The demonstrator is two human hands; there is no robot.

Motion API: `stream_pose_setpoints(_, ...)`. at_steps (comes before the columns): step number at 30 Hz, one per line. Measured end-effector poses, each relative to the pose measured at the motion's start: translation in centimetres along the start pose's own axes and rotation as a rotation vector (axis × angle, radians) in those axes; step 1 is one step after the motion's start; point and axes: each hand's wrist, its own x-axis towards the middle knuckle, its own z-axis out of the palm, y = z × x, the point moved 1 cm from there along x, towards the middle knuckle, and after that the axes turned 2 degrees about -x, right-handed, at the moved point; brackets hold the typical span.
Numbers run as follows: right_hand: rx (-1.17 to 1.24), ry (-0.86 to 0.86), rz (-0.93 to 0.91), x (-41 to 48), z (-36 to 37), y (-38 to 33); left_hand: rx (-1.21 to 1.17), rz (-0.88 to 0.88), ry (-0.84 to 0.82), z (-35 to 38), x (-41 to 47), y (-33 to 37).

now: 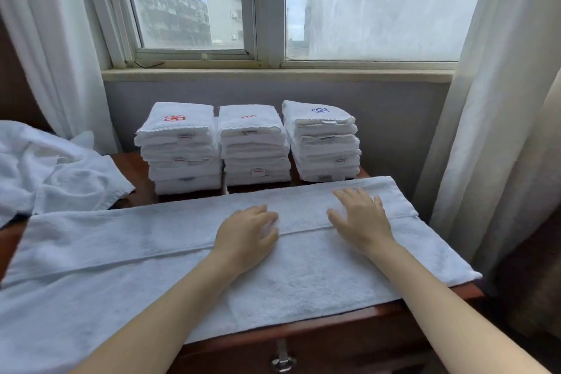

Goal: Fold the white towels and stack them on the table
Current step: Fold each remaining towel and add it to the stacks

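The long white terry towel [121, 240] is lying half-folded lengthwise across the dark wooden bench [334, 326]. The right hand [361, 218] is pressing it, fingers spread; the left hand [246, 240] is resting loosely curled, gripping nothing. The towel is looking soft and limp, probably best pinched at its end corners.

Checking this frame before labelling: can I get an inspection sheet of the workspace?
Surface: wooden table, drawer handle below its front edge.
Job's things: long white towel spread across the table, folded lengthwise. Behind it are three piles of folded towels: left stack and middle stack with red emblems on top, right stack with a blue one.
Clutter: heap of unfolded towels at the left.
Grippers: left hand rests on the long white towel, fingers bent; right hand lies flat on it, fingers spread.
Cables: thin dark strand on the window ledge; cannot tell what it is.
Surroundings: window behind the stacks, white curtains on both sides.
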Motion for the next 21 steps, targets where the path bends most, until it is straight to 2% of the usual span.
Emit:
stream_pose_setpoints(3, 0.105, -0.026, -0.170, -1.3, 0.0, -4.4, 0.077, -0.069, 0.000, -2.3, -3.4, -3.4)
stream_pose_setpoints(6, 0.193, -0.123, -0.356, -3.0, 1.0, -9.9, 0.123, -0.204, -0.043, -4.6, -7.2, -7.3)
stream_pose_setpoints(11, 0.172, -0.270, -0.569, -5.4, 3.7, -17.8, 0.244, -0.415, -0.150, -7.7, -12.7, -12.9)
stream_pose_setpoints(16, 0.180, -0.357, -0.694, -7.8, 5.3, -23.4, 0.284, -0.569, -0.182, -10.2, -17.1, -16.8)
stream_pose_setpoints(21, 0.097, -0.429, -0.714, -9.8, 6.7, -23.6, 0.276, -0.621, -0.148, -11.5, -20.9, -18.8)
